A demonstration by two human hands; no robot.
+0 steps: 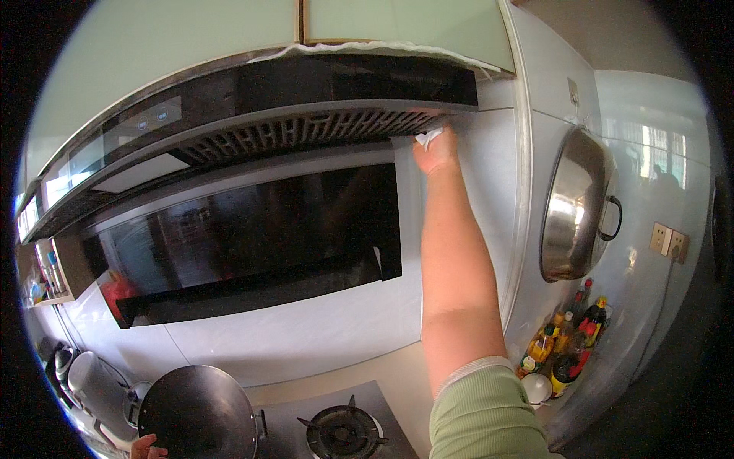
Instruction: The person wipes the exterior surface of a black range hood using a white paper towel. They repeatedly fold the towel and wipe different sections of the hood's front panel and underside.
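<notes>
My right hand reaches up to the right end of the underside of a black range hood, closed around a white cloth or tissue. The fingertips are partly hidden at the edge of the slotted filter grille. Low in the view, my left hand is partly cut off by the picture's edge, beside the rim of a dark wok; whether it touches the wok cannot be told. The hood's dark glass back panel lies to the left of my right forearm.
A gas burner with a pan support is right of the wok. Several sauce and oil bottles stand at the right by a white bowl. A metal wok lid hangs on the wall near sockets. A grey cylindrical container is at lower left.
</notes>
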